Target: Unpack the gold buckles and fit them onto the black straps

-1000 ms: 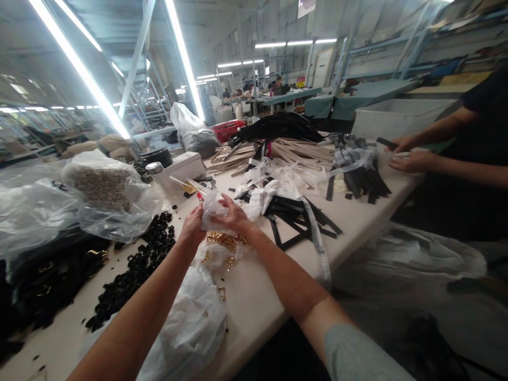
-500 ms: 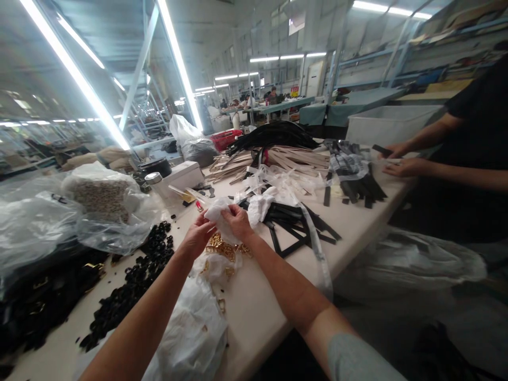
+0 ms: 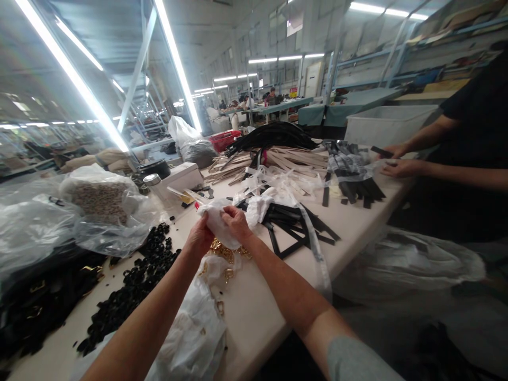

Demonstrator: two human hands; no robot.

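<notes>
There it is, the thin white wrap (image 3: 218,222), up over the table (image 3: 254,312) between your two hands, your left hand (image 3: 199,234) closed on its left edge and your right hand (image 3: 238,223) pinching its right side, thumb and fingers drawn together. Just below sit the gold buckles (image 3: 223,253), with the black rings (image 3: 129,288) spread to your near left and black strips (image 3: 291,222) fanned out to the right! Over on the far right, a co-worker's hands (image 3: 402,168) have a dark strip (image 3: 381,152).
</notes>
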